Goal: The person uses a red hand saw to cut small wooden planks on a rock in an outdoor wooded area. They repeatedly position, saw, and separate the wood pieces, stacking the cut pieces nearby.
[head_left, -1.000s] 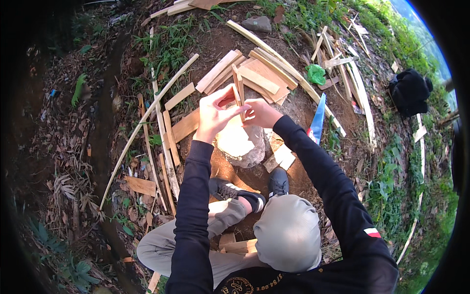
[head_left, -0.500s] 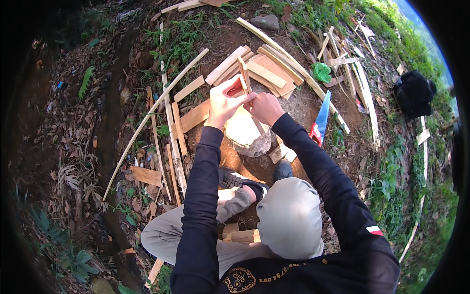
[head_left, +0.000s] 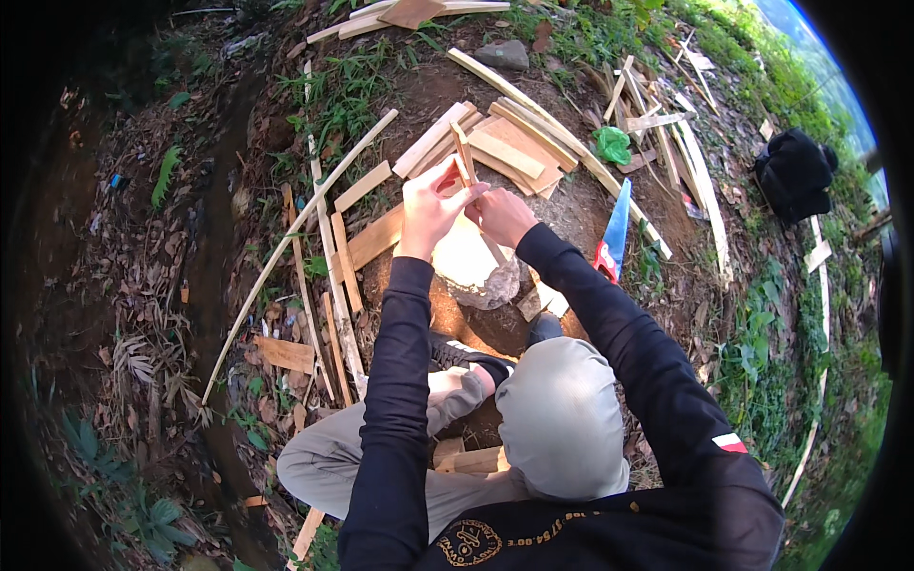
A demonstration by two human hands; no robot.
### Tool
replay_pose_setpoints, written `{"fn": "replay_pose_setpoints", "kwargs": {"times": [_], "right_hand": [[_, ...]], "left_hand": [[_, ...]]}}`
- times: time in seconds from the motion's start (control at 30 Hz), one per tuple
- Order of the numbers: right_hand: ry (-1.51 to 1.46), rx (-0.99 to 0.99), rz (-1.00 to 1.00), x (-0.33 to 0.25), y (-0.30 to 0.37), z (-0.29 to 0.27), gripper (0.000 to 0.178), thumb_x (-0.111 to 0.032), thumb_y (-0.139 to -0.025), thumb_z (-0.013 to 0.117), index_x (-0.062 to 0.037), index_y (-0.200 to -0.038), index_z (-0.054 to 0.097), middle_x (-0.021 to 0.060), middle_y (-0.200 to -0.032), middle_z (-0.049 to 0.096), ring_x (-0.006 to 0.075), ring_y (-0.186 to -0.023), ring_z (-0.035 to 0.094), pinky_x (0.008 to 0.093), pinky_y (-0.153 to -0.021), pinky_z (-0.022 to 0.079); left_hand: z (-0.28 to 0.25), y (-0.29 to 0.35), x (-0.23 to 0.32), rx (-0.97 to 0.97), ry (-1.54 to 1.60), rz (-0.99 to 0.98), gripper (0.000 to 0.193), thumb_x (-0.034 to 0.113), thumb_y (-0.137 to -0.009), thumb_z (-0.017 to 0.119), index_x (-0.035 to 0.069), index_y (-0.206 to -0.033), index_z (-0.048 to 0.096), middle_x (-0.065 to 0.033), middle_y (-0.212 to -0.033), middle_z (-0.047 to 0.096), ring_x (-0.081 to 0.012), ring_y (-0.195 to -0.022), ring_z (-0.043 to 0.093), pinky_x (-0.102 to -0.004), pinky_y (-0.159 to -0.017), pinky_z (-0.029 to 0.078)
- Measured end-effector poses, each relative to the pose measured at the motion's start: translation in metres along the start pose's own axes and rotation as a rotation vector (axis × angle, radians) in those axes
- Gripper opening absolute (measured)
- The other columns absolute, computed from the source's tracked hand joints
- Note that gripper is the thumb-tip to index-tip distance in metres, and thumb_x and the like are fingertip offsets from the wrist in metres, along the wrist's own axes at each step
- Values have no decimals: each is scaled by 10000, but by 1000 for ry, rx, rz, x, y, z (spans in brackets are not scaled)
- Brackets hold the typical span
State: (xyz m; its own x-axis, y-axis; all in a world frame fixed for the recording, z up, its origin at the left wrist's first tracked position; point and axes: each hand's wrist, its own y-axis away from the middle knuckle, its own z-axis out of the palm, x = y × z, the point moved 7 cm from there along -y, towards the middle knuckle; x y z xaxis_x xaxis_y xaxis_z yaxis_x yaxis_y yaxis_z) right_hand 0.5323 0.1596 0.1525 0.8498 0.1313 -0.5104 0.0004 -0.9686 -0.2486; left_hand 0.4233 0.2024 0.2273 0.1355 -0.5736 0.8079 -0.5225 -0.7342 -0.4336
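My left hand and my right hand meet in front of me, above a pale sunlit rock. Between them is a narrow wooden slat, tilted, its upper end rising past my fingers. The left fingers pinch it from the left side, thumb toward the right hand. My right fingers are curled closed against its lower part, and they hide the place where they grip. Beyond my hands a stack of boards lies on the ground.
A handsaw with blue blade and red handle stands right of the rock. Long wooden strips lie on the left, scrap wood at the far right. Near it are a green plastic bag and a black bundle. Wood offcuts sit by my foot.
The view has shifted slightly, so the surroundings sit a little differently in the picture. Both hands keep their hold on the slat, with hardly any other movement.
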Motion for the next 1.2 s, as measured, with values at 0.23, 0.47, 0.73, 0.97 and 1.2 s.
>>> {"fn": "replay_pose_setpoints", "kwargs": {"times": [0.23, 0.47, 0.73, 0.97, 1.2], "right_hand": [[-15, -58, -53, 1, 0, -7, 302, -270, -932, 549, -1, -823, 635, 225, -756, 654, 420, -750, 662, 497, -695, 531], [-375, -115, -486, -48, -30, -68, 390, -286, -944, 539, 42, -732, 561, 158, -619, 561, 282, -563, 562, 402, -559, 452], [-1251, -453, 194, -34, -20, -73, 365, -307, -987, 546, -121, -687, 454, -57, -530, 383, 55, -397, 322, 231, -384, 238], [-1129, -312, 225, -76, 8, -70, 355, -338, -1015, 502, -15, -896, 590, 5, -543, 502, 75, -383, 436, 235, -358, 322], [-1333, -332, 240, -96, 21, -71, 269, -314, -1034, 504, -66, -940, 542, -17, -629, 488, 71, -423, 406, 232, -376, 262]], "left_hand": [[10, -4, -8, -30, 79, 72, 539, 247, -850, 809, -9, -1273, 594, -123, -1072, 687, -194, -1012, 664, -342, -903, 538], [-16, -55, -36, 111, -122, -184, 717, 580, -1058, 280, 21, -840, 671, -15, -688, 623, -77, -618, 544, -267, -583, 447], [-23, -59, 51, 99, -181, -317, 628, 537, -1006, 463, 5, -803, 729, -143, -694, 687, -226, -660, 662, -383, -665, 510], [-64, -77, 16, 276, -552, -351, 552, 522, -953, 499, 30, -880, 737, -239, -898, 701, -418, -913, 678, -450, -820, 529], [-70, -70, 10, 367, -467, -397, 380, 355, -742, 750, 39, -954, 747, -216, -981, 728, -383, -986, 697, -440, -883, 547]]}}
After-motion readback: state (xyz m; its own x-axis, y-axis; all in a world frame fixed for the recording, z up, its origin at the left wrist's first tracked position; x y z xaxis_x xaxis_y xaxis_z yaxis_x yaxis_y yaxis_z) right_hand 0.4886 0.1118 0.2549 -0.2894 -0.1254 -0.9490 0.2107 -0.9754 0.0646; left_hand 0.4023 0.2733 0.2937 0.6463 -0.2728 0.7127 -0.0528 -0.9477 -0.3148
